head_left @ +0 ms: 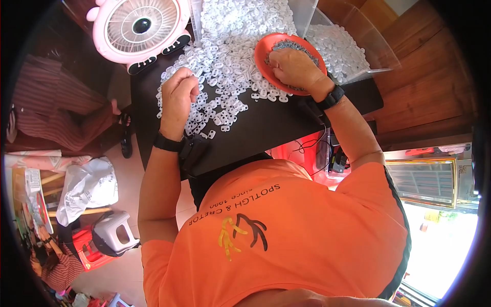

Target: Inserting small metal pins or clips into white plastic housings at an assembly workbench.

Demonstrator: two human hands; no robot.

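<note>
Small white plastic pieces with holes (pixel 232 66) lie heaped and scattered across the black table. At the left edge of the heap is my left hand (pixel 176 100), its fingers curled and closed; whatever may be in them is hidden. An orange-red bowl (pixel 260 53) rests over the right part of the heap, holding many tiny grey pieces (pixel 291 45) that look like screws. My right hand (pixel 296 66) reaches into this bowl with its fingers pressed together among the grey pieces. Its fingertips are partly hidden, so what they grip does not show.
A pink fan (pixel 98 37) stands at the table's far left. Clear plastic bins of white pieces stand at the back, one (pixel 305 15) behind the heap, another (pixel 381 61) right of the bowl. The black table's (pixel 245 146) near edge runs before my body. Another person's striped clothing (pixel 66 102) shows left.
</note>
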